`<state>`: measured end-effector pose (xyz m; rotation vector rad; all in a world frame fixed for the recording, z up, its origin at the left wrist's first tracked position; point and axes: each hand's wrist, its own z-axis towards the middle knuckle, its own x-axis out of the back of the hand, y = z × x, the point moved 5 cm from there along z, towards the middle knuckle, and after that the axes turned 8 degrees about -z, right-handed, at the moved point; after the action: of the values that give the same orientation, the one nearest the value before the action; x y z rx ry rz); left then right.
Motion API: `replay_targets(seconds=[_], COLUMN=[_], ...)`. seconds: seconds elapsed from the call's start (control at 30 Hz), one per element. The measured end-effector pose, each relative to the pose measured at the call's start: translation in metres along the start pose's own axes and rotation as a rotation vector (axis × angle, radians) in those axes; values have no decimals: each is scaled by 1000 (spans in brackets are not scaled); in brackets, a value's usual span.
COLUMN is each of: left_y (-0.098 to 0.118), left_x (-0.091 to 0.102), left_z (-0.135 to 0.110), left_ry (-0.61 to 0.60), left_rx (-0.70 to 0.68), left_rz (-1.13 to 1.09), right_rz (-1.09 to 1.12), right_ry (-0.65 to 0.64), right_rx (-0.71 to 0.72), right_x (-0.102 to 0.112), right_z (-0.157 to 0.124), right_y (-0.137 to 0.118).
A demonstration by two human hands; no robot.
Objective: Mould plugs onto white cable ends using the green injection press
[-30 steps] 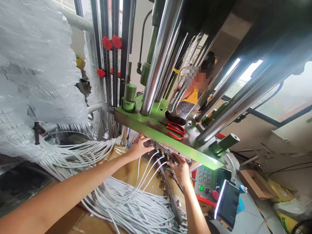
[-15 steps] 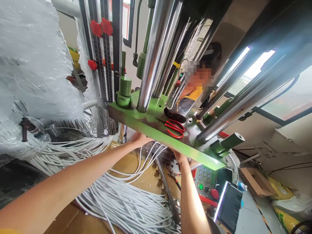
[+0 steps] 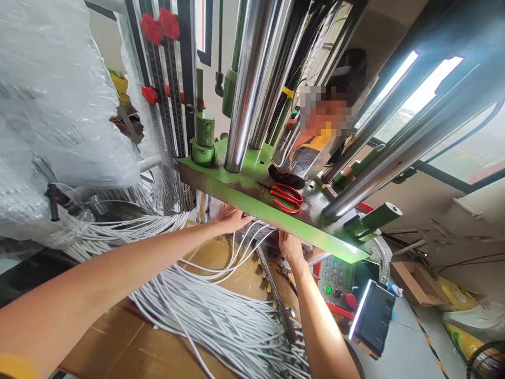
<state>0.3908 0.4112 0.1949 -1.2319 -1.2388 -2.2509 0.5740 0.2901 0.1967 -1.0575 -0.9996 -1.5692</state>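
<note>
My left hand (image 3: 231,218) reaches in under the front edge of a green steel press plate (image 3: 244,192), its fingers hidden behind that edge. My right hand (image 3: 291,248) sits under the same edge farther right, with its fingertips also out of sight. Between them, a bundle of white cables (image 3: 221,310) rises towards a dark metal mould (image 3: 256,231), mostly hidden below the plate. A long steel bar (image 3: 276,295) runs down from the mould. Red-handled scissors (image 3: 286,198) lie on top of the plate, out of reach of neither hand's fingers being visible on them.
Thick chrome columns (image 3: 250,79) rise from the plate. A person (image 3: 311,142) stands beyond them. Bubble-wrapped cable coils (image 3: 51,105) fill the left side, cardboard (image 3: 98,342) lies below, and a button panel (image 3: 333,279) sits at right.
Both hands have moved off the top of the mould and in under the plate edge. The camera view has shifted, and the plate now appears slightly higher in the picture.
</note>
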Motion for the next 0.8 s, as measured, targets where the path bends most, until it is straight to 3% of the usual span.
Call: replay_targets(seconds=[0.3,0.5,0.6,0.7,0.77,0.8], left_y=[13,15,27,44,50,48], left_x=[-4,-4,8,40,66,75], left_z=[-16,-10,-10,-39,-85,-117], left_ry=[-93,-117,-139,-104,-112,-175], left_rx=[-308,-324,-310,-295,-239,-175], left_rz=[86,97,87,50,-109,-256], right_rz=[-2,66,136,208,249,268], right_ry=[-96,-86,-52,8,46,62], right_rx=[98,106,93,64,24,-11], right_x=[10,8,16,36,52,58], right_z=[5,15,9,-22,-66,-95], right_y=[-37,-46,-41,-27,-8,4])
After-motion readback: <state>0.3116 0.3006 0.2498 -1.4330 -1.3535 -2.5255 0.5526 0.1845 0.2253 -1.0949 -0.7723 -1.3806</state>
